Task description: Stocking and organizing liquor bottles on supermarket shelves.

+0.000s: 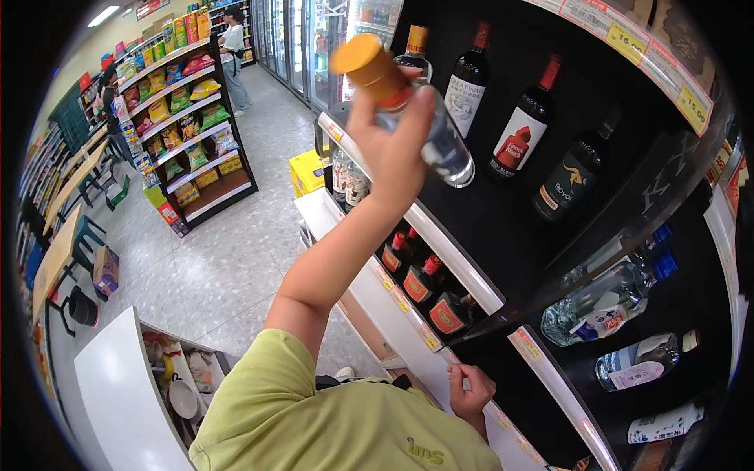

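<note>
My left hand (pixel 392 147) is raised over the edge of a black liquor shelf and grips a clear glass bottle (pixel 453 159) by its neck. Its wide orange cap (pixel 362 59) points up and to the left. Behind it stands another bottle with an orange cap (pixel 417 40). To the right, dark wine bottles line the shelf: one with a white label (pixel 464 97), one with a red hooded figure (pixel 518 141) and one with a kangaroo (pixel 568 176). My right hand (pixel 471 390), fingers curled and seemingly holding nothing, is beside a lower shelf's label strip.
Squat bottles with red caps (pixel 421 282) stand on a lower shelf. Clear bottles with blue caps (pixel 612 300) are at right. A white counter (pixel 118 388) with an open compartment is at lower left. Beyond the aisle are a snack rack (pixel 182 112) and two people.
</note>
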Available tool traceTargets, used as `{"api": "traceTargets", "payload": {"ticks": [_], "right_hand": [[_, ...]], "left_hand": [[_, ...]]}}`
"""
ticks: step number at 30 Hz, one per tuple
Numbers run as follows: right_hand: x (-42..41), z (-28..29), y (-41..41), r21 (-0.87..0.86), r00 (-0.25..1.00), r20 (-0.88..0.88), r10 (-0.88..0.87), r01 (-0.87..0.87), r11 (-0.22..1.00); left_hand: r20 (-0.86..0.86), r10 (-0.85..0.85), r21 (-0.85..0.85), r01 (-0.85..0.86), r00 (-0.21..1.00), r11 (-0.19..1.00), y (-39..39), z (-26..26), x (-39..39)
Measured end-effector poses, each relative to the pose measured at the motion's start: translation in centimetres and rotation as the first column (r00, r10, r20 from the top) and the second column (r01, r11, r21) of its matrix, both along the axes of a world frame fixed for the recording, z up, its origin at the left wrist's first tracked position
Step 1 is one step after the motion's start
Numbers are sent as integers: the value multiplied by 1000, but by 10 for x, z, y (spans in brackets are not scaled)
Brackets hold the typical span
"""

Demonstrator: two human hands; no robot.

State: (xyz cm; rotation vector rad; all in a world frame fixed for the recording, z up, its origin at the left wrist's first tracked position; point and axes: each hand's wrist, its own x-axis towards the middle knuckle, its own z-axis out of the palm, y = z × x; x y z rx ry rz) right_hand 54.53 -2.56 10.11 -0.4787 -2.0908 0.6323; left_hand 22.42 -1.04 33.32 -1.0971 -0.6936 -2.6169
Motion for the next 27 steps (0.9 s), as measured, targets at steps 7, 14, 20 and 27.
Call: {"api": "traceTargets", "payload": {"ticks": [7,14,20,27], "right_hand": [[-18,56,-1,-111,966,-148,211,-228,967],[-47,75,-9,-323,831,-293,473,-552,769],[-60,83,-12,-132,855,-110,507,-518,845],[-36,62,-12,-143,928,-112,354,-368,919]], "left_hand": [[-322,61,-174,-122,945,977,-140,-43,53],[-484,-39,-468,-221,874,856,-143,-121,95],[-568,-171,-554,-221,805,802,-115,-191,120],[-481,-391,-647,-17,785,762,-92,-229,158]]}}
